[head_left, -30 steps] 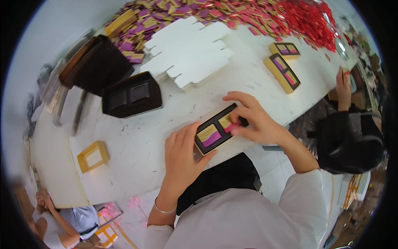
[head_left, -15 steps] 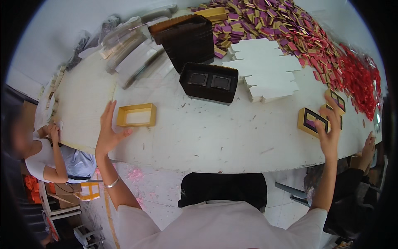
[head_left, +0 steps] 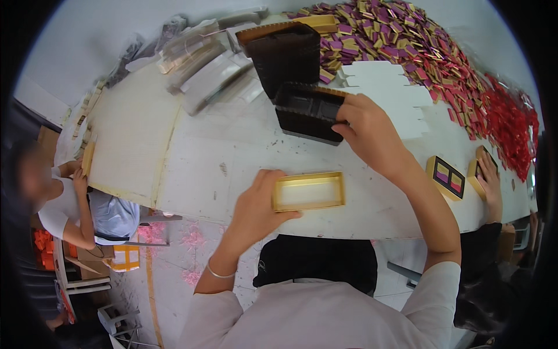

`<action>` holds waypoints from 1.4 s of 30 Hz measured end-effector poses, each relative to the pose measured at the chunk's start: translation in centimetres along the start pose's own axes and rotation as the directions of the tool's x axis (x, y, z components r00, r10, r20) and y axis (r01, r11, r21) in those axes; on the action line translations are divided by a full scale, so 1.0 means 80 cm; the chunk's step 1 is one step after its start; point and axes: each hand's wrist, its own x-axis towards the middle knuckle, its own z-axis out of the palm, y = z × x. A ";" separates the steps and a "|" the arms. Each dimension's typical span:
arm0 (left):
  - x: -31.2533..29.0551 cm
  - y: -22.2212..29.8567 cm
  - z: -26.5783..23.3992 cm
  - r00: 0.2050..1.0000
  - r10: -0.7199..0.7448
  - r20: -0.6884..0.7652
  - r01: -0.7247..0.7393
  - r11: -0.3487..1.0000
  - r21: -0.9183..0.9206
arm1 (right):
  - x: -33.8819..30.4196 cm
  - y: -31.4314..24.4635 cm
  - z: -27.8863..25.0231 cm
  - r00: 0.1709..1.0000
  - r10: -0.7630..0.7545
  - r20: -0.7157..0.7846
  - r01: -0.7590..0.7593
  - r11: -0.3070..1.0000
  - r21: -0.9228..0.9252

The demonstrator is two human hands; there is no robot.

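My left hand (head_left: 256,209) is closed round the left end of an open gold box (head_left: 309,206), thumb along its near side. The box has a pale inside with nothing in it and sits close to the table's front edge. Farther back, my right hand (head_left: 372,134) pinches the right end of a stack of dark brown plastic trays (head_left: 308,125). Two compartments show in the top tray. The fingertips at its far rim are partly hidden, so I cannot tell how many trays they grip.
A taller dark tray stack (head_left: 285,58) and white folded cartons (head_left: 386,96) stand behind. Small purple, red and gold packets (head_left: 401,43) are heaped far right. A filled gold box (head_left: 446,177) lies right, beside a co-worker's hand (head_left: 491,183) on another box. Another person sits left.
My left hand has brought the gold box rightward. My right hand has left the filled box and moved left onto the dark trays. The right co-worker's hand now rests on a box.
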 end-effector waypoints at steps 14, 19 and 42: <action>0.024 0.044 0.063 0.966 0.208 0.153 -0.158 0.945 -0.287 | -0.152 0.032 -0.099 0.465 0.650 0.601 -0.861 0.176 0.476; 0.030 0.053 0.072 0.932 0.297 0.207 -0.229 0.927 -0.296 | -0.156 0.022 -0.077 0.377 0.763 0.525 -0.908 0.192 0.373; 0.039 0.049 0.062 0.932 0.230 0.280 -0.107 0.914 -0.392 | -0.175 0.010 -0.097 0.823 -0.332 0.461 0.476 0.846 -0.240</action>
